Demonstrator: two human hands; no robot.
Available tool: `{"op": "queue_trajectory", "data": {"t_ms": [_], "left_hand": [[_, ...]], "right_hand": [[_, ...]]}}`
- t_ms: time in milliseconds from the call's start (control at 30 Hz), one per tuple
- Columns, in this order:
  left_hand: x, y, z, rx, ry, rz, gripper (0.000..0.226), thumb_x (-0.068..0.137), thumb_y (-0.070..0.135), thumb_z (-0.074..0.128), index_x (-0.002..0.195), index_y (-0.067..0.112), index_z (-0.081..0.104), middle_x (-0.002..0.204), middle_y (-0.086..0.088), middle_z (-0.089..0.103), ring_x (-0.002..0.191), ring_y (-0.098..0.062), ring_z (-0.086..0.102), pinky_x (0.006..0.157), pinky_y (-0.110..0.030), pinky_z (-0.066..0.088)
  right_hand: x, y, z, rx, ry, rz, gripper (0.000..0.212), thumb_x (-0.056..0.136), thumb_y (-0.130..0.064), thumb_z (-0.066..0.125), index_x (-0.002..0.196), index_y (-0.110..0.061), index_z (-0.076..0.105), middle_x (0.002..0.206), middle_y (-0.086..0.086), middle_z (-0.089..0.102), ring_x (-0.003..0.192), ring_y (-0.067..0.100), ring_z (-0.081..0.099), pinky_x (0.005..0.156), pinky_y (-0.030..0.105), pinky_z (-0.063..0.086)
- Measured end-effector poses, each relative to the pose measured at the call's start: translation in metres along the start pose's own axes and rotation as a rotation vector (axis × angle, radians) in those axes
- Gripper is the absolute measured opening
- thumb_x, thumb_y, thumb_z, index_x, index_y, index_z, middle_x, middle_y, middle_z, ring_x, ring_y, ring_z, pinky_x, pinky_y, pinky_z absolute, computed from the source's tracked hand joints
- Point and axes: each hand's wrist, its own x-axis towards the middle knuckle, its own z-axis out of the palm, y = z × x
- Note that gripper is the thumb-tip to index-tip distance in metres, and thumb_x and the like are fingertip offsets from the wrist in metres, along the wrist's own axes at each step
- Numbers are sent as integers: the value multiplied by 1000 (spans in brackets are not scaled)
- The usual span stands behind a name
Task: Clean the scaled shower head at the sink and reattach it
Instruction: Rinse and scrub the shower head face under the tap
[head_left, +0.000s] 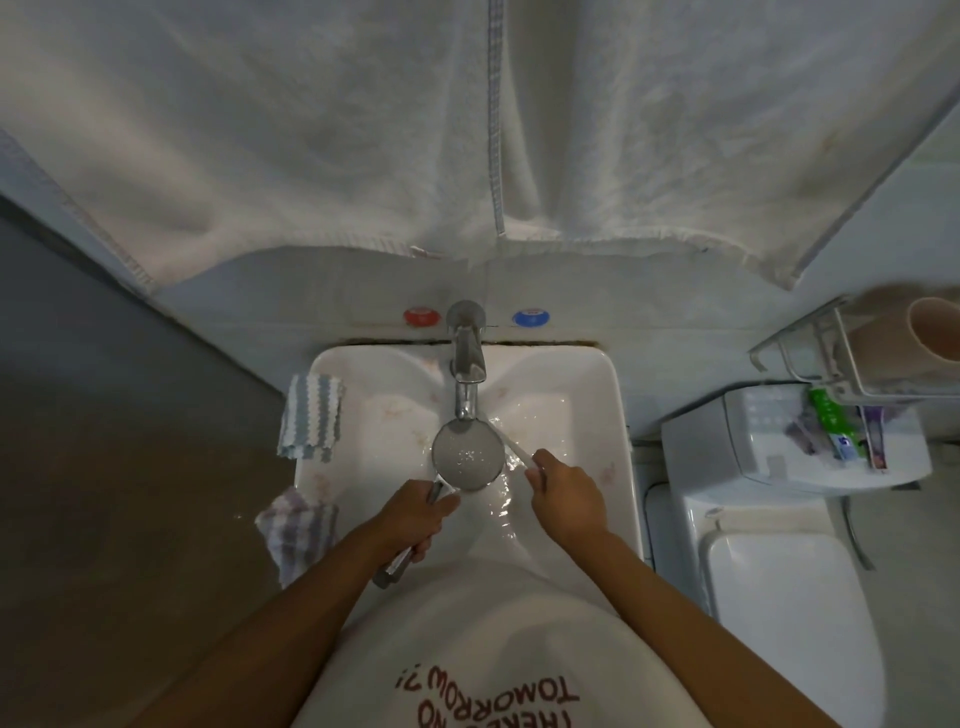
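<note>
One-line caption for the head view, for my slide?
Left hand holds shower head under faucet; right hand scrubs its rim with toothbrush.

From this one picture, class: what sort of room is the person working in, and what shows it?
Most likely a home bathroom. A white sink with a tap sits beside a toilet, and a towel hangs above.

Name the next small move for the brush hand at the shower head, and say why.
Probably draw the toothbrush across the shower head face. The right hand holds its bristle end at the face's right edge only, while the left hand grips the handle, face up under the faucet.
</note>
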Motion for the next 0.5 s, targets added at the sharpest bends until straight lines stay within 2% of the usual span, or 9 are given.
{"op": "queue_trajectory", "data": {"t_ms": [200,300,400,500], "left_hand": [[3,3,-16,-225,96,-40,24,96,28,57,82,8,52,52,-2,42,36,-12,34,39,-20,32],[3,3,-12,-212,67,-47,25,96,29,57,82,9,51,54,-3,42,36,-12,33,39,-20,32],[2,3,-5,-172,25,-44,25,95,30,57,82,10,50,54,-4,41,36,-14,33,39,-20,32],[0,3,-3,-57,-7,-7,28,95,29,56,77,11,47,55,-7,41,34,-15,33,38,-21,32]], "right_hand": [[-14,14,1,-2,-46,-18,20,100,-32,40,98,-16,52,76,10,66,71,35,60,57,34,42],[-12,12,1,29,-5,-48,21,101,-32,41,98,-15,53,72,10,65,66,34,60,55,35,42],[-4,6,1,11,2,-52,22,101,-33,40,100,-15,53,75,11,66,68,35,60,56,35,42],[3,1,0,2,-3,-61,23,101,-34,38,98,-15,52,77,13,65,69,35,59,55,35,41]]}}
